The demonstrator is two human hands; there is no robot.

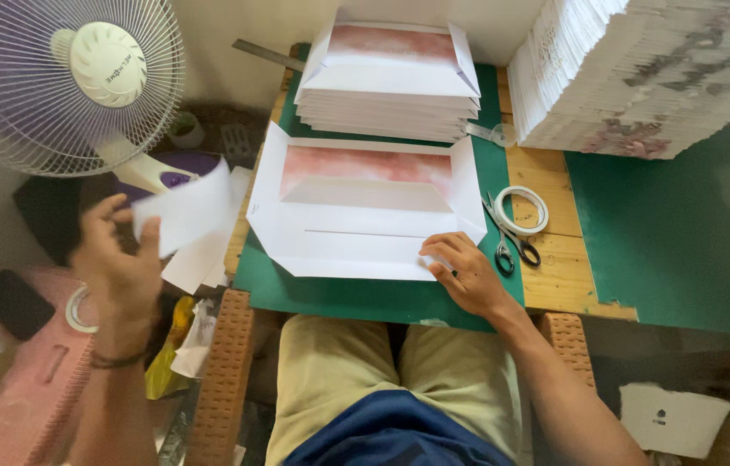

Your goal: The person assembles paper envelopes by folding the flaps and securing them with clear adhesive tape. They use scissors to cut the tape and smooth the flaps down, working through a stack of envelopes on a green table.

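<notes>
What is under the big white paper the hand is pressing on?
A green mat lies under the folded white sheet that the right hand presses. The paper hides the mat's middle.

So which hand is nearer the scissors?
Right. The right hand presses the unfolded white sheet just left of the scissors; the left hand holds a white slip beyond the table's left edge.

A wooden table carries two dark green mats. The mat in the middle reaches the near edge, and the other mat covers the right side. A flat white paper envelope with a pink panel lies open on the middle mat. Behind it, toward the far edge, sits a stack of the same white envelopes. A tall pile of printed paper fills the far right corner. Small scissors and a roll of white tape lie on the bare wood between the mats.
</notes>
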